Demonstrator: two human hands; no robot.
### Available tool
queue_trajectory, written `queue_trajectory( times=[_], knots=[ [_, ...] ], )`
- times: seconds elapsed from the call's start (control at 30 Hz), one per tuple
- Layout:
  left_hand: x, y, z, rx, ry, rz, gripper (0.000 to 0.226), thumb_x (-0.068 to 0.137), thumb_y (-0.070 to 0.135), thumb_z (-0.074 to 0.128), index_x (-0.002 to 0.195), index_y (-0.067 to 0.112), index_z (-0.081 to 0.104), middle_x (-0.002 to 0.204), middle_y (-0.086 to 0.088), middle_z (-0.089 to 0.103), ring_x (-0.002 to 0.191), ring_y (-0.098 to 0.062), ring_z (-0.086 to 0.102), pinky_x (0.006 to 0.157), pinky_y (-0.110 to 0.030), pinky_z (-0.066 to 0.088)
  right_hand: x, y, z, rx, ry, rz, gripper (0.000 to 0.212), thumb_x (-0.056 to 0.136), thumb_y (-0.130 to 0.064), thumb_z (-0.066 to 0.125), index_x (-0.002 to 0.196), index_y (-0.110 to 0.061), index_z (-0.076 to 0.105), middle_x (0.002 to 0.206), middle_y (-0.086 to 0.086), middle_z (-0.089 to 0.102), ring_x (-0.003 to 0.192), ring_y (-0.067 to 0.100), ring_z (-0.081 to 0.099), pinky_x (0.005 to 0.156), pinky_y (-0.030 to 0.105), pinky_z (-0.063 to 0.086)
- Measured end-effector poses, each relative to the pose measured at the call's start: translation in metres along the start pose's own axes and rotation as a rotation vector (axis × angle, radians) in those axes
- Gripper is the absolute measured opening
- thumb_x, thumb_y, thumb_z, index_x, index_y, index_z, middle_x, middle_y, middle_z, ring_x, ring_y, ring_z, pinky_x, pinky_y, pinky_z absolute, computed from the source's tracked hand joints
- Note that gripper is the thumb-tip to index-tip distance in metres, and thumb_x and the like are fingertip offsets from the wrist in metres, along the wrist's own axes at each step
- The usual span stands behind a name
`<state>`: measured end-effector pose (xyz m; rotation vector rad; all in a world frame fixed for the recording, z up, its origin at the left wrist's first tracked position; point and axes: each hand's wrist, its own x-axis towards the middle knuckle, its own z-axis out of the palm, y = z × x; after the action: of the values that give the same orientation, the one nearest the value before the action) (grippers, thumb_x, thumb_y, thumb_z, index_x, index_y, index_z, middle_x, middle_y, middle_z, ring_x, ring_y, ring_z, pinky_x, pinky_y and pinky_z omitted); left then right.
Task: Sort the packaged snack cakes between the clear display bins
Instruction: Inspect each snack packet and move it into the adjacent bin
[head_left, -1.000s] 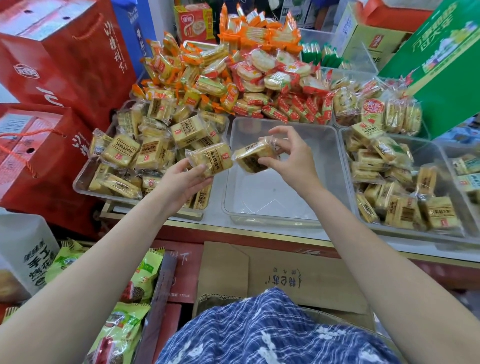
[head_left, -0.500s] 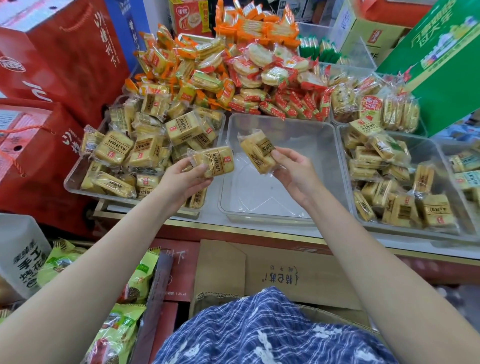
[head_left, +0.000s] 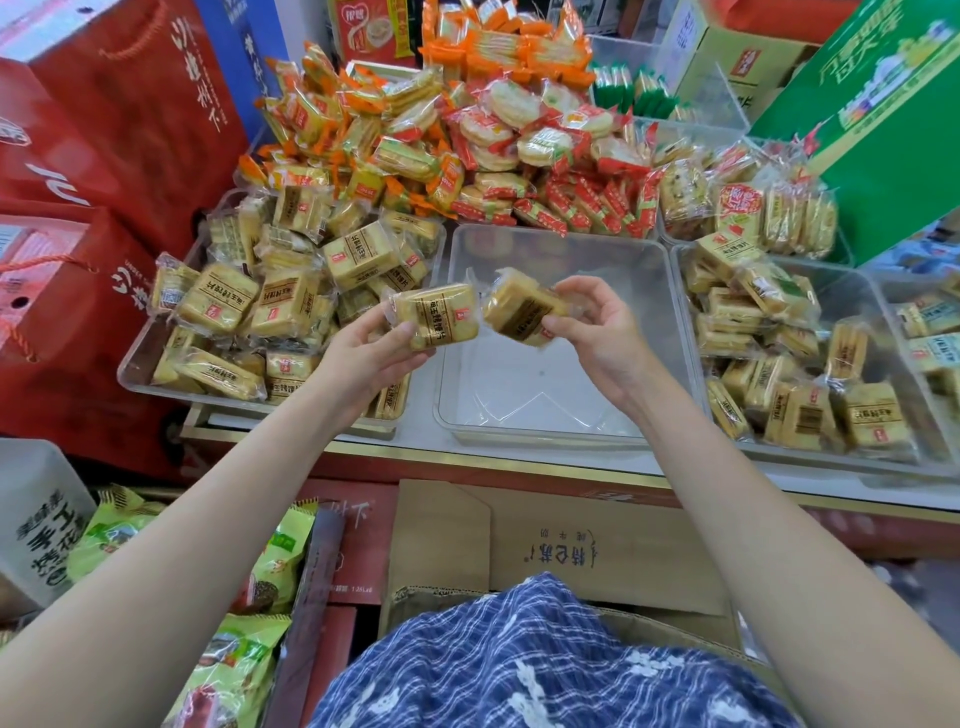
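Note:
My left hand (head_left: 366, 358) grips a yellow wrapped snack cake (head_left: 439, 312) at the left rim of the middle clear bin (head_left: 550, 415), which holds nothing. My right hand (head_left: 597, 332) pinches a second wrapped cake (head_left: 519, 306), tilted, above that same bin. The two cakes almost touch. The left clear bin (head_left: 135, 371) is heaped with the same yellow cakes (head_left: 291, 296). More cakes of this kind (head_left: 779, 364) fill the right clear bin (head_left: 883, 457).
Behind the bins lie piles of orange and red wrapped biscuits (head_left: 467, 140). Red gift boxes (head_left: 104, 156) stand at the left, a green box (head_left: 883, 119) at the right. Below the counter edge (head_left: 519, 465) are cardboard (head_left: 571, 545) and green snack bags (head_left: 249, 571).
My right hand turned its cake and brought it lower and closer to the left one. My left hand kept its cake near the middle bin's left rim.

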<state>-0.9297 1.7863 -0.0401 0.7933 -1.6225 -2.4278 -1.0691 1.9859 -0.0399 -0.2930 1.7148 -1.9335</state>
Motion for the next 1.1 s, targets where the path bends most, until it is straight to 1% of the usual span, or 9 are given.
queue_trajectory(
  times=[0.07,0.17,0.3,0.47,0.6,0.7,0.83,1.0,1.1],
  knots=[
    [0.001,0.000,-0.001,0.032,0.018,-0.003,0.023,0.094,0.008,0.053,0.114,0.019,0.057,0.107,-0.009,0.067,0.083,-0.015,0.071,0.075,-0.021,0.057,0.000,-0.007,-0.003,-0.160,-0.124,0.016,0.047,0.078,0.011,0.066,0.110,-0.021,0.057,0.105,0.002,0.062,0.100,0.020,0.059,0.093,0.030,0.048],
    [0.004,0.001,0.003,0.220,0.049,0.003,0.034,0.090,0.010,0.060,0.123,0.015,0.057,0.100,-0.010,0.069,0.078,-0.014,0.071,0.070,-0.019,0.056,0.001,-0.019,0.000,-0.700,-0.261,-0.074,0.055,0.078,0.005,0.070,0.125,-0.020,0.055,0.104,-0.005,0.061,0.099,0.020,0.059,0.090,0.031,0.049],
    [0.007,0.002,0.015,0.469,0.022,0.029,0.047,0.085,0.014,0.068,0.131,0.012,0.054,0.088,-0.004,0.071,0.073,-0.009,0.067,0.064,-0.014,0.052,0.006,-0.022,0.011,-0.974,-0.339,-0.255,0.065,0.075,-0.002,0.076,0.134,-0.014,0.051,0.118,0.000,0.046,0.089,0.013,0.052,0.082,0.013,0.044],
    [0.010,0.003,0.020,0.571,-0.037,0.010,0.049,0.082,0.018,0.071,0.129,0.016,0.056,0.094,0.003,0.068,0.095,-0.012,0.062,0.081,-0.022,0.047,0.010,-0.020,0.011,-1.010,-0.441,-0.179,0.084,0.073,-0.007,0.079,0.144,-0.018,0.037,0.143,-0.001,0.040,0.092,0.015,0.051,0.077,0.013,0.045],
    [0.013,0.008,0.020,0.472,-0.067,0.023,0.026,0.084,0.015,0.068,0.110,0.022,0.065,0.093,0.004,0.071,0.085,-0.006,0.062,0.081,-0.024,0.047,0.011,-0.018,0.013,-0.949,-0.506,-0.087,0.083,0.073,-0.009,0.079,0.141,-0.027,0.035,0.127,-0.009,0.054,0.083,0.004,0.052,0.068,0.011,0.044],
    [0.016,0.009,0.017,0.336,-0.064,0.016,0.017,0.090,0.019,0.062,0.106,0.023,0.066,0.101,0.001,0.071,0.093,-0.011,0.062,0.086,-0.027,0.048,0.008,-0.014,0.014,-0.848,-0.467,-0.081,0.070,0.074,-0.005,0.077,0.129,-0.030,0.040,0.111,-0.020,0.052,0.086,0.007,0.051,0.069,0.013,0.045],
    [0.019,0.009,0.010,0.168,-0.060,0.000,0.021,0.099,0.024,0.046,0.116,0.024,0.059,0.117,0.001,0.066,0.110,-0.014,0.060,0.094,-0.027,0.046,0.004,-0.009,0.011,-0.604,-0.383,-0.040,0.065,0.076,-0.002,0.075,0.123,-0.032,0.040,0.121,-0.005,0.053,0.098,0.019,0.055,0.087,0.030,0.048],
    [0.018,0.008,0.012,0.231,-0.175,-0.082,0.040,0.091,-0.001,0.052,0.119,0.027,0.056,0.119,0.007,0.059,0.114,-0.011,0.056,0.100,-0.033,0.044,0.006,-0.008,0.011,-0.470,-0.301,0.044,0.088,0.076,-0.001,0.075,0.140,-0.033,0.024,0.129,-0.001,0.051,0.096,0.017,0.060,0.087,0.026,0.050],
    [0.017,0.009,0.016,0.168,-0.267,-0.123,0.046,0.087,-0.005,0.053,0.123,0.023,0.055,0.121,0.002,0.060,0.112,-0.015,0.059,0.096,-0.034,0.049,0.007,-0.005,0.010,-0.439,-0.285,0.061,0.105,0.076,-0.005,0.077,0.147,-0.040,0.008,0.131,0.004,0.053,0.096,0.026,0.065,0.085,0.026,0.052]
  ],
)
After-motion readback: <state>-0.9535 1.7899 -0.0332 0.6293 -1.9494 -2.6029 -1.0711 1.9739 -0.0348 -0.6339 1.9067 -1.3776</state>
